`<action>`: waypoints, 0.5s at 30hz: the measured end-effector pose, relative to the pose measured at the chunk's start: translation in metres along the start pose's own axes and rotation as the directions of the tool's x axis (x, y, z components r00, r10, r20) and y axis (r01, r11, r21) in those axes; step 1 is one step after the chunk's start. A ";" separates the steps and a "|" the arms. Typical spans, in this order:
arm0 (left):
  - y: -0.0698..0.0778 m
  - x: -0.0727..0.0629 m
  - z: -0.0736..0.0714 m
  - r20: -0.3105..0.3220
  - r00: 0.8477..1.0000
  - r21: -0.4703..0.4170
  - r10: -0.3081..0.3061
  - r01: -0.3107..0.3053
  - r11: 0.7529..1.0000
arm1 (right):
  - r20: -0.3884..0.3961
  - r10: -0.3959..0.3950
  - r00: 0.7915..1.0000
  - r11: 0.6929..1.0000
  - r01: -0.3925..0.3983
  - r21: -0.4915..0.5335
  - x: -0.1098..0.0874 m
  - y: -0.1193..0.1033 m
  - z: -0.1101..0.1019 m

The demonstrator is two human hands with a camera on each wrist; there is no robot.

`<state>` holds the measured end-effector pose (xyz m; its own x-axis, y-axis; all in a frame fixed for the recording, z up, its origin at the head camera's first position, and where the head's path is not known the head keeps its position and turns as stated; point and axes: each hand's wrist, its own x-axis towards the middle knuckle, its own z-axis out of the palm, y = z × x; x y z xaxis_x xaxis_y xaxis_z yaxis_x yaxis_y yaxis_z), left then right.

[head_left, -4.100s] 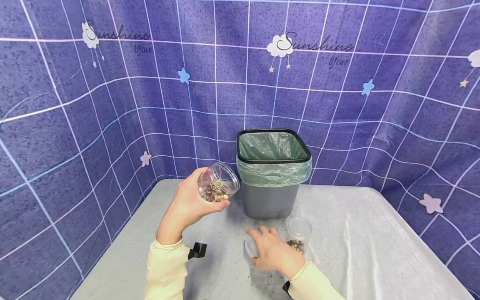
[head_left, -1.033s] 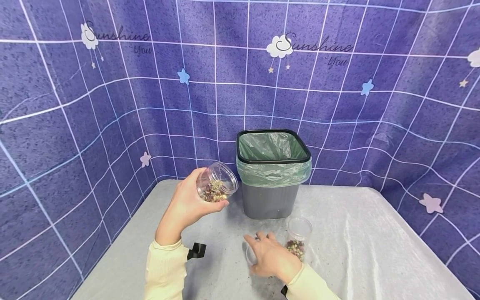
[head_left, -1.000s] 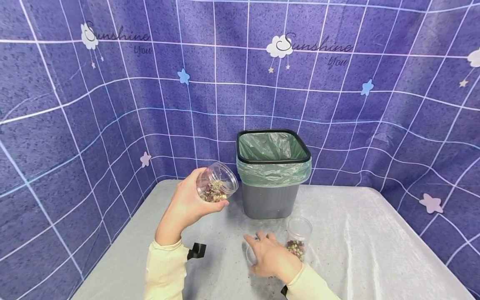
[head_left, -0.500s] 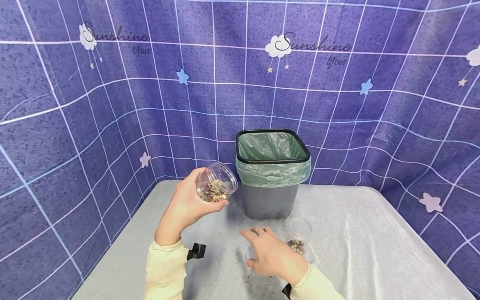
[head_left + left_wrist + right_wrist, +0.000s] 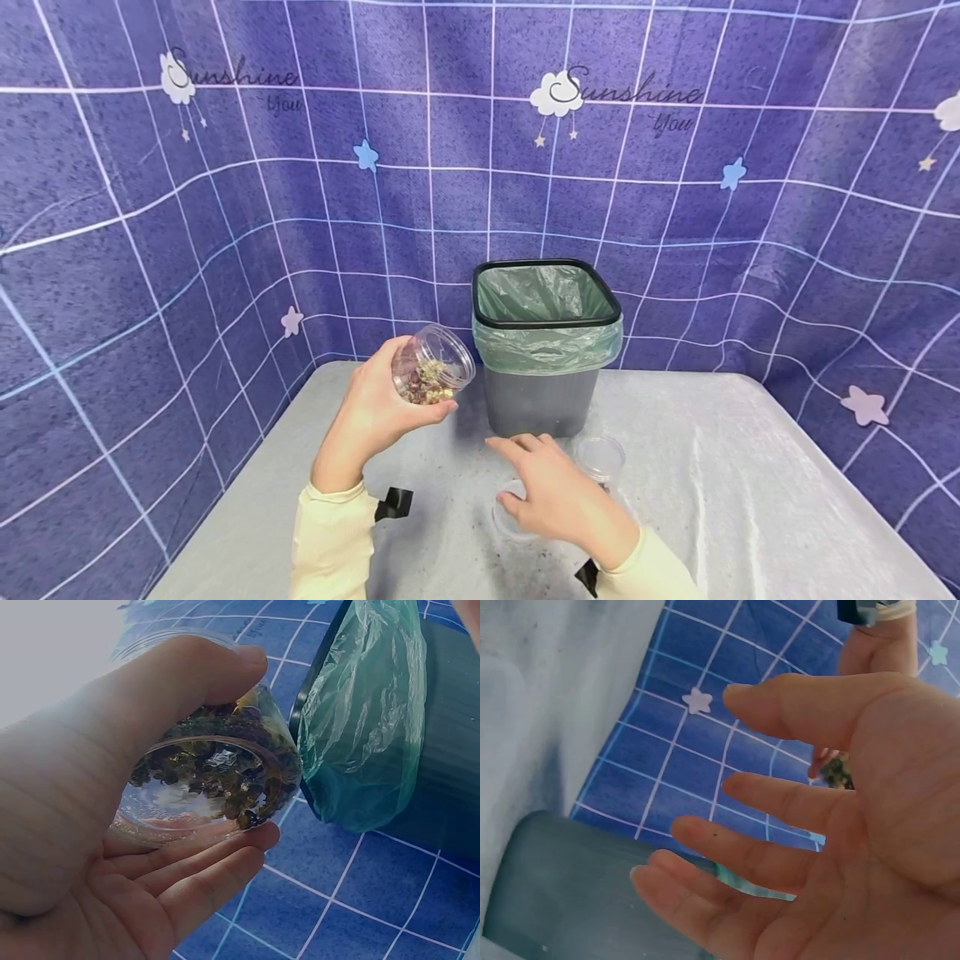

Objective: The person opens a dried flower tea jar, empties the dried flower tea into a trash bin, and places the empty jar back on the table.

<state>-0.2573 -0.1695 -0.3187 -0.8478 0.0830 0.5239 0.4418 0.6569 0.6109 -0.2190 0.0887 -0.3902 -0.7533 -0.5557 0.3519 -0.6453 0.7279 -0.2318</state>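
In the head view my left hand [image 5: 367, 408] grips a clear plastic jar [image 5: 431, 364], tilted with its open mouth toward the bin. Yellow and dark red dried bits, like dried flowers, lie along the jar's lower side. The left wrist view shows the thumb across the jar [image 5: 199, 787] and fingers beneath it. My right hand [image 5: 562, 496] hovers with spread fingers, holding nothing; the right wrist view shows its bare palm [image 5: 900, 795]. Below it on the table lies a clear round lid [image 5: 506, 523], partly hidden. Behind it stands a second clear jar [image 5: 602, 454], mostly covered by the hand.
A grey bin [image 5: 536, 404] with a black rim and green liner [image 5: 551, 348] stands at the table's back. Small crumbs are scattered on the grey cloth-covered table [image 5: 697, 475]. A purple gridded curtain [image 5: 420, 192] hangs behind and at both sides.
My right hand has moved forward and slightly right, showing more of the lid and covering more of the second jar. The left hand and its tilted jar stay nearly in place.
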 end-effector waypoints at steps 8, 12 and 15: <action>-0.002 0.000 -0.002 -0.018 1.000 0.013 -0.008 0.008 1.000 | -0.112 -0.001 0.994 1.000 0.002 0.008 0.000 0.003 -0.013; -0.001 0.000 0.000 -0.017 1.000 0.018 -0.015 0.015 1.000 | -0.167 0.010 0.986 1.000 -0.011 -0.005 -0.002 0.004 -0.017; 0.000 0.000 0.002 -0.011 1.000 0.016 -0.022 0.022 1.000 | -0.218 0.012 0.976 1.000 -0.015 -0.010 -0.004 0.006 -0.020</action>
<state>-0.2578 -0.1683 -0.3201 -0.8538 0.0602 0.5171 0.4182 0.6709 0.6124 -0.2173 0.1036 -0.3751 -0.7150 -0.4458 0.5386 -0.6328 0.7402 -0.2275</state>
